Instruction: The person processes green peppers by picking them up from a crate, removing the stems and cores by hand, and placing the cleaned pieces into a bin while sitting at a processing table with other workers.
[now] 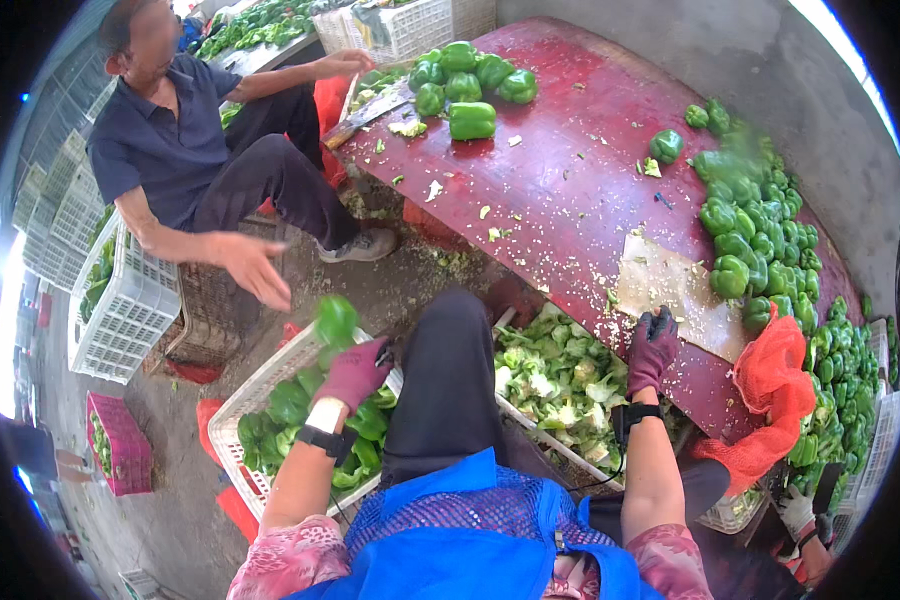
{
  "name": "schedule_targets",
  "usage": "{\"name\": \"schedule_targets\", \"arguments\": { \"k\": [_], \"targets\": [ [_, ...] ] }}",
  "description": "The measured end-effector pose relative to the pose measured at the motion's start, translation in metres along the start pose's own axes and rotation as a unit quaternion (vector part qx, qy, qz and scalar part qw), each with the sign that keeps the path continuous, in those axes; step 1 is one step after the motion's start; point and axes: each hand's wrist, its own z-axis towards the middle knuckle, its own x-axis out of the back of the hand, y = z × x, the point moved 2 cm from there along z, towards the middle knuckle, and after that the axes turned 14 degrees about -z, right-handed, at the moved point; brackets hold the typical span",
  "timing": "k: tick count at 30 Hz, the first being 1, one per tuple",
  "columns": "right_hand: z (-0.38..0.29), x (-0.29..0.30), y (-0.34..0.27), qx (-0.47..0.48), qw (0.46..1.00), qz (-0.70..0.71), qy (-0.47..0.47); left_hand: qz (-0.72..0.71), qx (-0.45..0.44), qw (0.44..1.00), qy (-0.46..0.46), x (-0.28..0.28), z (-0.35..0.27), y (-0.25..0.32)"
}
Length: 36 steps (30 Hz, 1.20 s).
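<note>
My left hand [354, 373], in a purple and black work glove, is over a white plastic crate [229, 450] of green bell peppers [367, 421]. A blurred green bell pepper [335, 321] is just above its fingers; whether they touch cannot be told. My right hand [652, 349], gloved alike, rests at the edge of the red table [544, 187] beside a flat pale board [675, 289], fingers curled; any object within them is hidden. Below the table edge, a crate [544, 435] holds cut pepper pieces [562, 367]. Both wrists wear black bands.
A co-worker [165, 142] sits at upper left, one hand stretched toward the blurred pepper. Many bell peppers [750, 225] line the table's right side; several more [461, 82] lie by a broad blade [375, 112]. Red mesh [776, 382] hangs over the edge. Another worker's gloved hand [797, 510] shows lower right.
</note>
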Motion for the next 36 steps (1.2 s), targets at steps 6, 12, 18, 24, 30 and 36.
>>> {"name": "schedule_targets", "arguments": {
  "k": [6,12,18,24,30,36],
  "targets": [
    [0.004,-0.004,0.004,0.015,1.0,0.015,0.023,-0.042,0.019,0.998,-0.034,-0.037,-0.057,-0.037],
    [0.013,-0.032,0.02,0.008,0.998,0.064,0.013,-0.092,0.26,0.958,0.078,-0.042,-0.084,-0.106],
    [0.014,-0.047,0.039,0.012,0.998,0.061,-0.008,0.003,0.112,0.972,0.205,-0.031,-0.092,-0.124],
    [0.017,-0.038,0.049,0.018,1.0,0.004,-0.024,0.106,0.032,0.993,0.041,-0.077,-0.041,-0.118],
    [0.012,-0.034,0.027,0.038,0.997,-0.06,-0.02,-0.534,0.14,0.805,0.218,-0.049,-0.031,-0.198],
    [0.008,-0.022,0.013,0.018,0.997,-0.062,-0.039,-0.648,0.175,0.74,0.035,-0.015,-0.086,-0.156]
  ]
}}
